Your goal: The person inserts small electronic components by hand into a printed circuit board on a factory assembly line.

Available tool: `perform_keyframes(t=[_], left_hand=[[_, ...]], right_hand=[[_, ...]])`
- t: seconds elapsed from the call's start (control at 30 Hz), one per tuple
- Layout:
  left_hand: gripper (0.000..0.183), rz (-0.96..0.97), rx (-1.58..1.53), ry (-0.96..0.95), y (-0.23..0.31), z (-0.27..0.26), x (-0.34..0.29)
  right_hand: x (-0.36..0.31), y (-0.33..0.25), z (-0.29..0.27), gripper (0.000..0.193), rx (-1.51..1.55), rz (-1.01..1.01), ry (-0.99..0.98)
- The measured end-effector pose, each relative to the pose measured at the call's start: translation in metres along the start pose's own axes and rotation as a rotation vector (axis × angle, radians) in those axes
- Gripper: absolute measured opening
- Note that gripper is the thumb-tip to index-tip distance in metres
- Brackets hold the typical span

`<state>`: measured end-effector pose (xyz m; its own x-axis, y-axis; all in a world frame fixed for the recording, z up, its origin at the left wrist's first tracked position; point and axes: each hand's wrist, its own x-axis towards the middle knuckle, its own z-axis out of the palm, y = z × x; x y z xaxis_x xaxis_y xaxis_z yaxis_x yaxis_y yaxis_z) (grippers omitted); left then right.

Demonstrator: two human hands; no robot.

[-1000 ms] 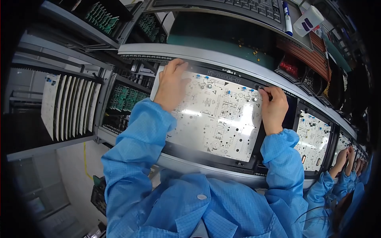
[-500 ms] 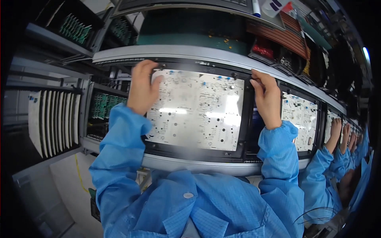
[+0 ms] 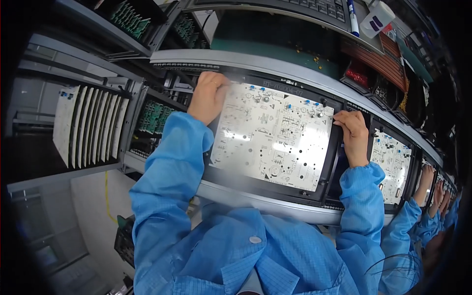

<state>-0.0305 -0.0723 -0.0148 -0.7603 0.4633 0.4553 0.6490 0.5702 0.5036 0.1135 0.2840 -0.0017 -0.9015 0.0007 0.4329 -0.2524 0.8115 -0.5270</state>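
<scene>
A white circuit board (image 3: pixel 273 140) with small blue and silver parts lies in a black frame (image 3: pixel 334 147) in front of me. My left hand (image 3: pixel 209 97) is closed at the board's upper left corner, with its fingers bent over that edge. At the board's upper right edge, my right hand (image 3: pixel 353 132) has its fingertips pinched together against the side. Blur covers part of the board's left side, and the undersides of both hands' fingertips are hidden.
Another populated white board (image 3: pixel 391 152) sits further right on the rail line. Co-workers' hands (image 3: pixel 426 179) work beyond it. White boards (image 3: pixel 91 128) stand in a rack at left, near green boards (image 3: pixel 152 117). Parts bins (image 3: pixel 357 73), a keyboard (image 3: pixel 319 6) and a marker (image 3: pixel 353 19) are behind the rail.
The whole view has shifted, so things appear further right. My left thumb and fingers have drawn together at the corner. My right fingertips have come from the frame's top edge to the board's side.
</scene>
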Motion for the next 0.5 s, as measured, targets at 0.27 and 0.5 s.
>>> perform_keyframes(t=[0.27, 0.5], left_hand=[[0.015, 0.074, 0.005, -0.085, -0.012, -0.016, 0.003], [0.03, -0.1, -0.078, -0.284, 0.042, -0.092, -0.082]], right_hand=[[0.014, -0.013, 0.013, 0.005, -0.163, -0.037, 0.083], [-0.07, -0.09, -0.033, 0.022, -0.164, 0.144, -0.127]])
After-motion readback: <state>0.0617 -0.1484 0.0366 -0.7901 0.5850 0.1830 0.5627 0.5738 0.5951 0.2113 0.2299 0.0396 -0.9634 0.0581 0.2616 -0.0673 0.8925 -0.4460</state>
